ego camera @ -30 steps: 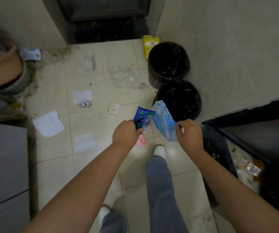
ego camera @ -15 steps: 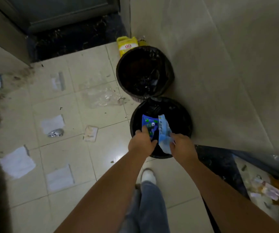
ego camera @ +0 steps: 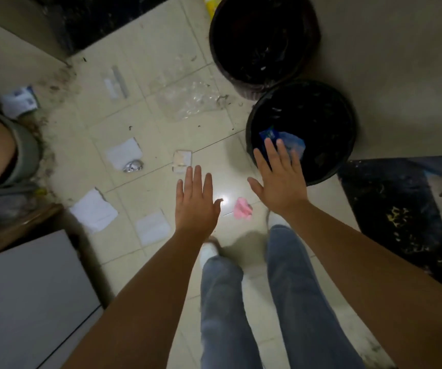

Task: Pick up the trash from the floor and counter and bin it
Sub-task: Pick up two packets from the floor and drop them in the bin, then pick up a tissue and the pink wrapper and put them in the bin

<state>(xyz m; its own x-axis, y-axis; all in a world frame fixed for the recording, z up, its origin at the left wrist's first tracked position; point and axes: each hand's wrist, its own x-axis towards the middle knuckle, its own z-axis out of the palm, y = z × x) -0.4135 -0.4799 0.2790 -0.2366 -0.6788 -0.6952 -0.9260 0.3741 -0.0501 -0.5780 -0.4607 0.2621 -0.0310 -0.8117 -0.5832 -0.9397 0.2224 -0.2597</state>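
both our hands empty, fingers spread flat: left hand [ego camera: 195, 206] beside the near bin [ego camera: 346, 145], right hand [ego camera: 281, 182] over its rim; blue wrappers [ego camera: 291, 143] inside near bin, pink scrap [ego camera: 243, 208] on floor just beside it
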